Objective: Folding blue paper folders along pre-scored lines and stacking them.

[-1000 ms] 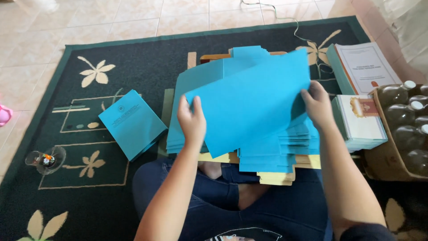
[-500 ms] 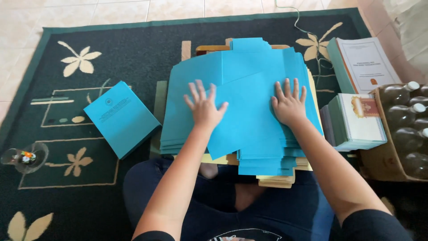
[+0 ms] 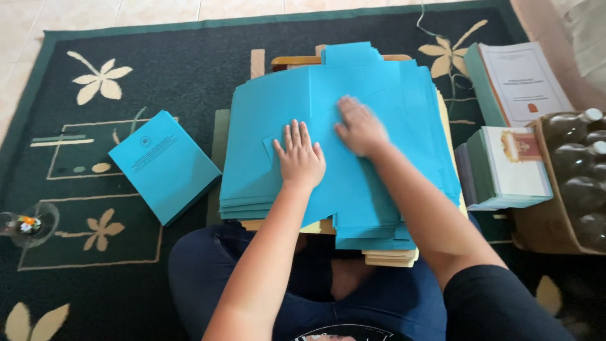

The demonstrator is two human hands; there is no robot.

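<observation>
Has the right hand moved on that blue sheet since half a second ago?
Yes. The right hand has slid left across the top blue sheet, toward the left hand, and away from the stack's right edge.

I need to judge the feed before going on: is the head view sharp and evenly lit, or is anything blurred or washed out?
Head view: soft, even daylight, no hard shadows; the right hand is slightly motion-blurred, the left hand sharper; the blue sheets show no glare; the tiled floor at the top looks bright.
</observation>
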